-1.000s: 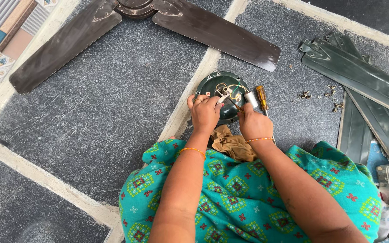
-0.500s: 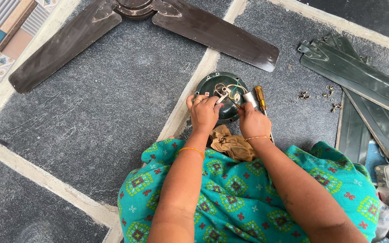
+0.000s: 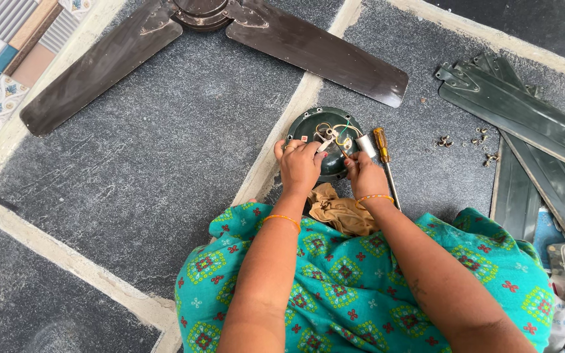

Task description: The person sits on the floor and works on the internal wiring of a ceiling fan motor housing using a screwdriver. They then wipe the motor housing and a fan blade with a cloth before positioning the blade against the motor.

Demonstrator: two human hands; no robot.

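While the dark green ceiling fan motor housing sits on the grey stone floor, both hands work at its wiring: the left hand pinches a wire end, and the right hand grips a small white capacitor. A yellow-handled screwdriver lies just beside it, a tan rag below, loose screws further right.
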